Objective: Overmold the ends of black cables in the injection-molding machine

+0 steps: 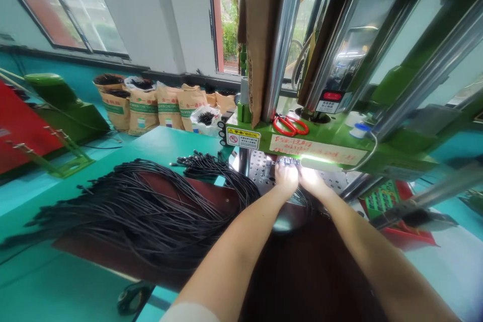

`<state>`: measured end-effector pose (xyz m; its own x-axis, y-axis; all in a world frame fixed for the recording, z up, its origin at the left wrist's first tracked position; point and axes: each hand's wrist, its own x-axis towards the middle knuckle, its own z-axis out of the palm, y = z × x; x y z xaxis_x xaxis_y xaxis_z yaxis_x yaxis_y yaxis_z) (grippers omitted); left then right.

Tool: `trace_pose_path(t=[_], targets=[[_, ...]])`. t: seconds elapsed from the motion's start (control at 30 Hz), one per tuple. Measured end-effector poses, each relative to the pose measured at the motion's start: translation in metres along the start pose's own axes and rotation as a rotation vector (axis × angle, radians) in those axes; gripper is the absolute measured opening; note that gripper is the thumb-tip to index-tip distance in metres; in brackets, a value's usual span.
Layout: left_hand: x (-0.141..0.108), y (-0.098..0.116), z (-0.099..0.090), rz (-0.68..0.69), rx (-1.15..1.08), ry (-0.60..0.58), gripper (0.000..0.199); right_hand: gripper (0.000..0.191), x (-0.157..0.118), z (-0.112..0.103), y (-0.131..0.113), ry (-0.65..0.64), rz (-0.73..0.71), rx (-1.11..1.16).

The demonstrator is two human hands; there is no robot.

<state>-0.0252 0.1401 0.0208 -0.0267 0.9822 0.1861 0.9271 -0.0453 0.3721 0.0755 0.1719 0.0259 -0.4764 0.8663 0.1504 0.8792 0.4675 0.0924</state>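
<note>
Both hands reach under the green machine head (332, 136), side by side at a metal fixture (290, 160) lit by a bright lamp. My left hand (287, 177) has its fingers bent at the fixture's near edge. Just to its right, my right hand (310, 179) is washed out by glare. What either hand holds is too small and bright to make out. Thin black cables (302, 206) hang below the hands. A large bundle of black cables (151, 211) lies on a dark red board to the left.
Red-handled scissors (290, 126) lie on the machine head. A perforated metal plate (258, 167) surrounds the fixture, with chrome columns (289, 25) above. A red tray (409, 234) stands at the right. Paper sacks (143, 113) line the wall beyond the green table (166, 138).
</note>
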Motion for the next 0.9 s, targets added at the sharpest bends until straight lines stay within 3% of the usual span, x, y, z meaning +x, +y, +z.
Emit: trace_pose_path(t=[0.37, 0.63, 0.9], targets=[[0.005, -0.010, -0.009, 0.142, 0.043, 0.036, 0.033, 0.032, -0.003, 0.005, 0.007, 0.105, -0.035, 0.032], [0.016, -0.042, -0.009, 0.402, 0.020, -0.088, 0.050, 0.038, -0.013, 0.018, 0.028, 0.040, -0.156, 0.071], [0.029, -0.046, 0.006, 0.336, 0.008, -0.209, 0.055, 0.039, -0.001, 0.026, 0.028, -0.027, -0.105, 0.109]])
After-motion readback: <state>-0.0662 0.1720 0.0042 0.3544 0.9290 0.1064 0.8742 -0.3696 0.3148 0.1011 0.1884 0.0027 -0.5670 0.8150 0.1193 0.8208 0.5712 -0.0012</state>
